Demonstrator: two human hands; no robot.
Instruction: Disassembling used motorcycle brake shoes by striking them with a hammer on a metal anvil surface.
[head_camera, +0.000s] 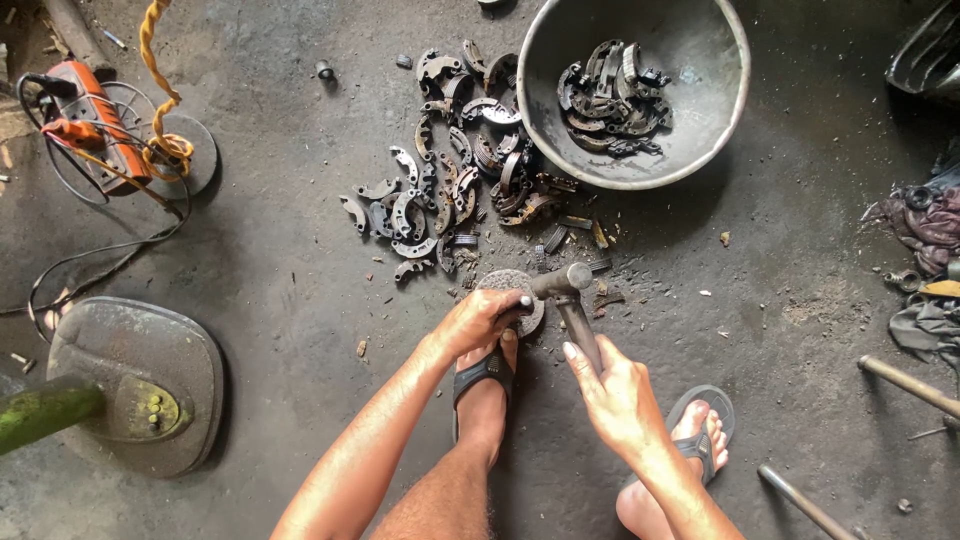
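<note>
Presently, a hammer (572, 300) is gripped by its handle in the right hand (612, 392), fingers (580, 358) wrapped around it, its head resting beside a round metal block (510, 292) on the concrete floor (280, 270). The left hand (480, 320) is closed on a small dark piece held against that block; what the piece is cannot be told. Curved brake shoes (450, 180) are scattered just beyond, and more are seen in a metal basin (700, 120).

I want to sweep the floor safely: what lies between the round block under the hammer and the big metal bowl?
In the head view, small metal scraps litter the floor between the round block and the bowl; the pile of curved parts lies to their left.
</note>
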